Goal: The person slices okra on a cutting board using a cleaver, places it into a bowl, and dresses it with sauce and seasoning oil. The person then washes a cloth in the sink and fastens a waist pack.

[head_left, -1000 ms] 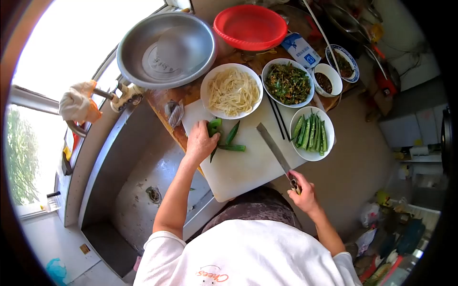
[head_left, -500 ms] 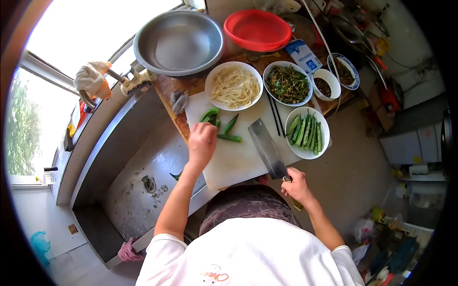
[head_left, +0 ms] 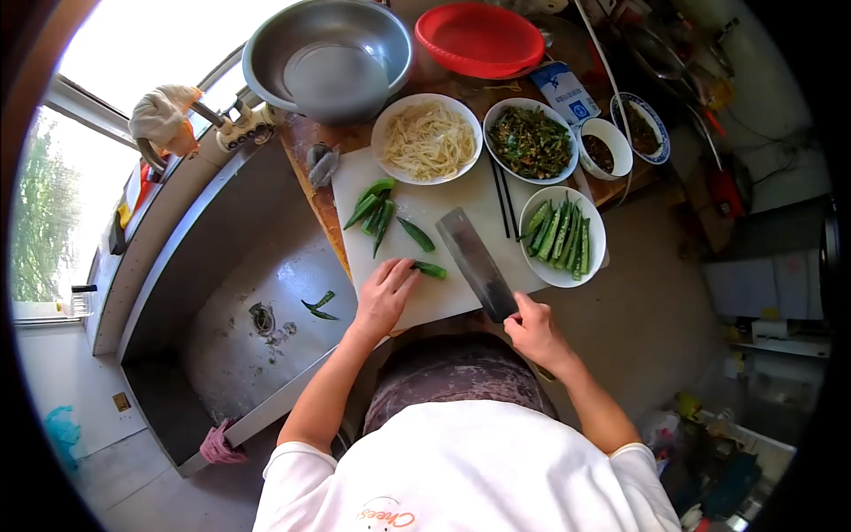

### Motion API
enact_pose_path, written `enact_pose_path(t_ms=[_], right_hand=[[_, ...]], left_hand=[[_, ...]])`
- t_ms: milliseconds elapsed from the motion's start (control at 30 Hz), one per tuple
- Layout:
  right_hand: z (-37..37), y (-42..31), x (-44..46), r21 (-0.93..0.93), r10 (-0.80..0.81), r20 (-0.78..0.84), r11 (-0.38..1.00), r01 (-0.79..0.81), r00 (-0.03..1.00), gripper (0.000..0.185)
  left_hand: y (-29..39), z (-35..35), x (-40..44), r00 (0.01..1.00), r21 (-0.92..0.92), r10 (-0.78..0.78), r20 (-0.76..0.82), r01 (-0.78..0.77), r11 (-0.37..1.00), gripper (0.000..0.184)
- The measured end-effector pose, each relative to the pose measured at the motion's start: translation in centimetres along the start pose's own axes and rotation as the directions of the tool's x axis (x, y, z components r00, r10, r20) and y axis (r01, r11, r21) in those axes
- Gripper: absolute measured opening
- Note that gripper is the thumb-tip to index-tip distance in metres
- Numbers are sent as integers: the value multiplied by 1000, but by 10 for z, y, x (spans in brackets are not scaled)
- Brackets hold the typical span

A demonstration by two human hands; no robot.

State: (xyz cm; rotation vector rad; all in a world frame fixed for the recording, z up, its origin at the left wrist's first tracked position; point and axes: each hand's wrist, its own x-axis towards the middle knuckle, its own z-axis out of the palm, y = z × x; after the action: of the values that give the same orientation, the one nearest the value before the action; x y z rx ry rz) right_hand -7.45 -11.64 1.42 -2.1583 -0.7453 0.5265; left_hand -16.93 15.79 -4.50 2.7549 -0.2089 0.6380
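Observation:
My left hand (head_left: 386, 294) rests on the white cutting board (head_left: 363, 257), its fingertips pressed on one end of an okra pod (head_left: 432, 269). Beside that pod lies another okra (head_left: 416, 235), and farther back at the left is a small pile of okra (head_left: 370, 209). In my right hand (head_left: 535, 332) is the handle of a cleaver (head_left: 476, 262). Its broad blade slants over the board, just right of the held pod. Right of the blade stands a white bowl (head_left: 600, 250) of halved okra. Black chopsticks (head_left: 503, 199) lie between them.
Behind the board are a plate of pale shreds (head_left: 430, 137), a bowl of chopped greens (head_left: 530, 142) and a small sauce bowl (head_left: 598, 152). A metal basin (head_left: 266, 66) and a red basin (head_left: 479, 40) stand farther back. Left is a sink (head_left: 239, 355) with okra scraps in it.
My left hand has come from the okra pile toward me, onto the nearest pod. The pile's pods are more spread out. The cleaver has shifted slightly left.

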Motion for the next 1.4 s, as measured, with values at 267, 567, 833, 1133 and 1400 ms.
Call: enact_pose_path(t_ms=[267, 567, 833, 1133, 1400], right_hand=[[-22, -37, 30, -283, -239, 195, 915, 288, 951, 26], [-19, -45, 31, -287, -145, 326, 926, 244, 934, 25], [-25, -50, 43, -315, -152, 381, 906, 283, 912, 21], [24, -41, 53, -342, -239, 303, 876, 339, 923, 21], [-4, -27, 25, -168, -82, 262, 977, 129, 962, 29]], left_hand=[[5, 11, 2, 994, -39, -46, -95, 43, 998, 32], [3, 13, 4, 991, -70, -59, -122, 51, 996, 23], [-1, 12, 5, 995, -78, -37, -94, 30, 996, 20], [-2, 14, 5, 994, -91, -48, -102, 38, 995, 20], [-3, 12, -4, 994, -113, -56, -97, 45, 993, 19]])
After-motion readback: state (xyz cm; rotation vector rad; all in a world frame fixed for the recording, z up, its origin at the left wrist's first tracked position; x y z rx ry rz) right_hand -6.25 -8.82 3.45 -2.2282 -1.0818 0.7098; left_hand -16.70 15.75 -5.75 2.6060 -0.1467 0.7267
